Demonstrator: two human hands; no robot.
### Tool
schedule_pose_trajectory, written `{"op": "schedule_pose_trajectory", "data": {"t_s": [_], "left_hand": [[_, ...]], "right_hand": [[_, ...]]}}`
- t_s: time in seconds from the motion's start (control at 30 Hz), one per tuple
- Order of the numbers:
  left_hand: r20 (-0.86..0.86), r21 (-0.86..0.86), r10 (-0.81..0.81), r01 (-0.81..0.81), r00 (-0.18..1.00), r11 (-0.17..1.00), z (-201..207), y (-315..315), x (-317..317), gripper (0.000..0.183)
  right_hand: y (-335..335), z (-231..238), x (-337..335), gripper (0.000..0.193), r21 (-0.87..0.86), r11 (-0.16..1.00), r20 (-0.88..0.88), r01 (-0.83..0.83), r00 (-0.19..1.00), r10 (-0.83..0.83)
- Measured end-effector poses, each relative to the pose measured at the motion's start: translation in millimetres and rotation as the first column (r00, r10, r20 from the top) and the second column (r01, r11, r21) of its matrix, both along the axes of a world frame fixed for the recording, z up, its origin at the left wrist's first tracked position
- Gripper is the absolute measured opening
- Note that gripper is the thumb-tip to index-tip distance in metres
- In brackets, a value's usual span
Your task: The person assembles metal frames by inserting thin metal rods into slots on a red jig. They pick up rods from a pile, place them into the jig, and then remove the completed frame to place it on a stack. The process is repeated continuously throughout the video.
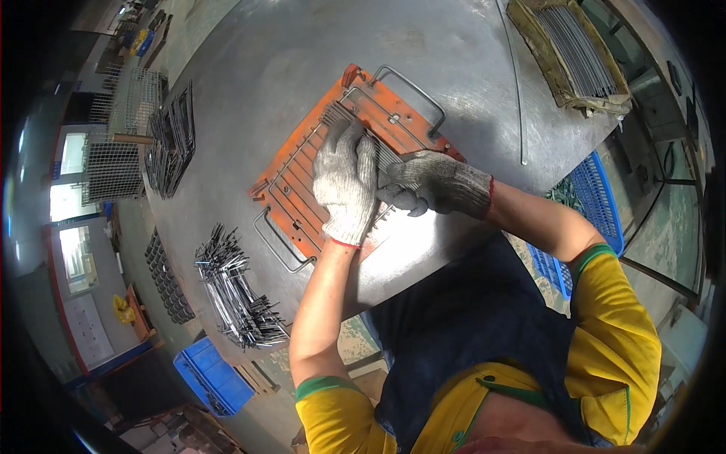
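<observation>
An orange metal jig plate (301, 168) lies tilted on the table, with long wires seated across it and a bent-wire handle at each end. A row of thin grey metal rods (384, 151) lies across the plate's middle, partly hidden beneath my gloves. My left hand (344, 181), in a whitish knit glove with dark fingertips, reaches over the rods, its fingers curved onto their far ends. From the right, my right hand (439, 181) in a dirtier grey glove curls its fingers and thumb round the near ends of the rods. Both palms face down and hide the contact.
A heap of loose wires (238, 291) sits at the table's lower left, with bent wire frames (170, 144) above it. One long rod (520, 98) and a box of rods (575, 49) lie at the right. Blue crates (594, 200) stand beyond the metal table's (249, 68) edge.
</observation>
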State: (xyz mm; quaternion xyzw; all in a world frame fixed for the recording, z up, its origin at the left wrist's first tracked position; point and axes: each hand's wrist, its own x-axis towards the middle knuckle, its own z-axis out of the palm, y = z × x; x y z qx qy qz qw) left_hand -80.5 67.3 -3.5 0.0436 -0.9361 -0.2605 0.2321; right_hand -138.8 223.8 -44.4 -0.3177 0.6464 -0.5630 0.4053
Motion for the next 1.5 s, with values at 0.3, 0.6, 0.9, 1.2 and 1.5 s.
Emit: {"op": "schedule_pose_trajectory", "data": {"t_s": [0.3, 0.6, 0.9, 1.2, 1.5], "left_hand": [[0.164, -0.192, -0.076, 0.107, 0.984, 0.976, 3.0, -5.6, -5.5, 0.032], [0.011, -0.181, -0.243, 0.241, 0.97, 0.954, -8.5, -15.3, -28.7, 0.028], [0.224, -0.525, -0.028, 0.145, 0.974, 0.839, -2.9, 2.7, -29.9, 0.046], [0.107, -0.453, -0.205, 0.231, 0.973, 0.861, -26.6, -3.3, -44.8, 0.043], [0.291, -0.553, -0.147, 0.292, 0.945, 0.78, 1.6, -29.2, 5.7, 0.047]], "right_hand": [[-4.0, -11.7, -9.0, 0.034, 0.116, 0.992, -0.375, -0.047, 0.923, 0.087], [9.9, 27.8, -6.8, 0.02, 0.34, 0.94, -0.695, -0.045, 0.661, 0.283], [49.8, 65.0, -62.7, 0.044, -0.11, 0.729, -0.776, 0.676, 0.4, -0.488], [22.8, -11.8, -74.4, 0.032, 0.16, 0.844, -0.578, 0.512, 0.742, -0.34], [36.0, -66.6, -79.4, 0.048, -0.029, 0.872, -0.954, 0.488, 0.248, -0.171]]}}
